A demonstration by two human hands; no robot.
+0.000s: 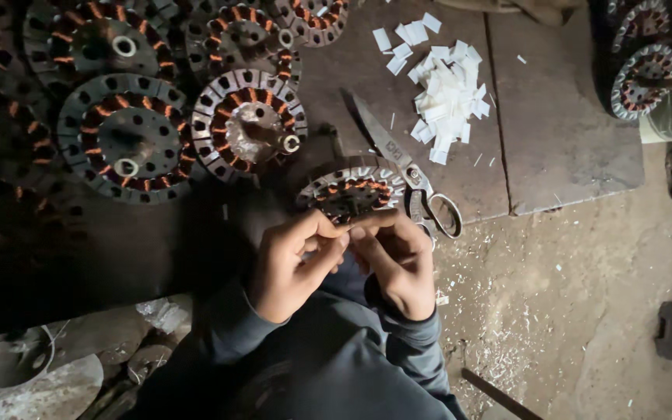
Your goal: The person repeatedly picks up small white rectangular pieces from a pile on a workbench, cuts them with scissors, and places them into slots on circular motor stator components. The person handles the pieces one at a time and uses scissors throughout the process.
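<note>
Both the left hand (pixel 293 264) and right hand (pixel 395 260) pinch at 1 round, copper-wound steel stator (pixel 349 190) resting before them, perhaps gripping a thin wire that could snap if tugged, the open steel scissors (pixel 406 171) lying close.

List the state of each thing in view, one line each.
left hand: closed, fingertips pinching at the rim of the nearest wound core
right hand: closed, fingertips meeting the left hand's at the same spot
nearest wound core: lying flat, partly hidden by the hands
scissors: closed, lying flat on the board
white paper slips: cut, loosely heaped
other wound cores: lying flat, side by side, untouched
</note>
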